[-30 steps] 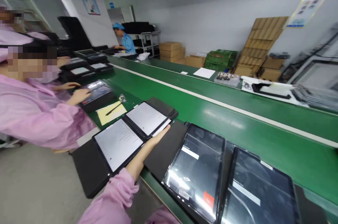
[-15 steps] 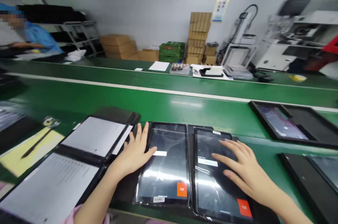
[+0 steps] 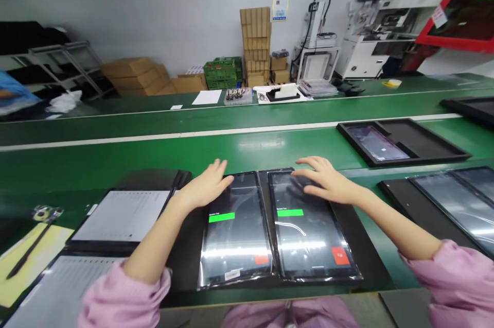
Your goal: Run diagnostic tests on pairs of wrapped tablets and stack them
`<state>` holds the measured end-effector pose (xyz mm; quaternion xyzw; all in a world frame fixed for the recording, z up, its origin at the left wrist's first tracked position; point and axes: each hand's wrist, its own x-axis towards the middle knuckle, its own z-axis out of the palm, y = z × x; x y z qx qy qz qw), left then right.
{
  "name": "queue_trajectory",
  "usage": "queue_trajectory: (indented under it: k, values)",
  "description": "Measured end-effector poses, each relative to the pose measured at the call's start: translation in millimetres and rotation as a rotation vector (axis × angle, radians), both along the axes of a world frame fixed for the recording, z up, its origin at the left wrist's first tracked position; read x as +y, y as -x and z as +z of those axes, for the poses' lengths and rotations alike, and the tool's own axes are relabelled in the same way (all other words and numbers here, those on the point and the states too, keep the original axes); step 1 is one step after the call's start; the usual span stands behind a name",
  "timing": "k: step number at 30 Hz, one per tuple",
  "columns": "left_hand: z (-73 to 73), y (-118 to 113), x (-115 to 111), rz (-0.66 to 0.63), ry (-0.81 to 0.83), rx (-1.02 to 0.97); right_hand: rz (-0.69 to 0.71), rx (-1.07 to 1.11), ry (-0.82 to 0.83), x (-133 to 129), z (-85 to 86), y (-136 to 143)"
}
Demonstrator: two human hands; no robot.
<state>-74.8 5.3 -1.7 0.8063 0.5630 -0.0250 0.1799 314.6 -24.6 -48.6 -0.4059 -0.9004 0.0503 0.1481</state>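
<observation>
Two dark-screened tablets lie side by side on a black tray (image 3: pixel 370 261) in front of me. The left tablet (image 3: pixel 239 238) and the right tablet (image 3: pixel 304 235) each show a green bar and a red box low on the screen. My left hand (image 3: pixel 208 184) is over the upper left edge of the left tablet, fingers spread and holding nothing. Over the top of the right tablet is my right hand (image 3: pixel 326 181), its fingers apart and empty. Whether either hand touches the glass, I cannot tell.
White-screened tablets (image 3: pixel 123 214) lie at my left, near a yellow paper (image 3: pixel 42 251) with a black pen-like item. At right are a black tray (image 3: pixel 428 145) holding a tablet and further dark tablets (image 3: pixel 451 204). Across the green bench (image 3: pixel 154 150) stands a parts box (image 3: pixel 237 96).
The bars on both dark tablets turned from white to green. My right hand moved up toward its tablet's top edge, and my left hand shifted slightly upward. The camera view swung right.
</observation>
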Motion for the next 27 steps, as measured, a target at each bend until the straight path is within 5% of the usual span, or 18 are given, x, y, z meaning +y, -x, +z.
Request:
queue_trajectory:
  k: [5, 11, 15, 19, 23, 27]
  values:
    - [0.3, -55.6, 16.8, -0.226, 0.041, -0.077, -0.172, 0.005, 0.118, 25.7, -14.3, -12.4]
    - [-6.3, -64.5, -11.7, -0.365, -0.041, -0.022, -0.154, -0.143, -0.039, 0.1, -22.6, -15.8]
    - [-5.2, -68.3, -22.1, -0.278, -0.145, 0.059, -0.054, -0.08, -0.079, 1.2, -14.2, -17.7]
    - [-13.0, -72.3, -23.1, -0.233, -0.172, 0.106, -0.132, -0.093, -0.129, 12.1, -14.6, -13.3]
    - [-17.5, -64.4, -37.7, -0.354, -0.113, -0.116, 0.05, -0.078, -0.172, 4.5, -15.7, -18.3]
    - [-13.0, -50.8, -36.1, -0.153, -0.132, -0.362, -0.016, 0.107, -0.047, 3.3, -14.0, -32.5]
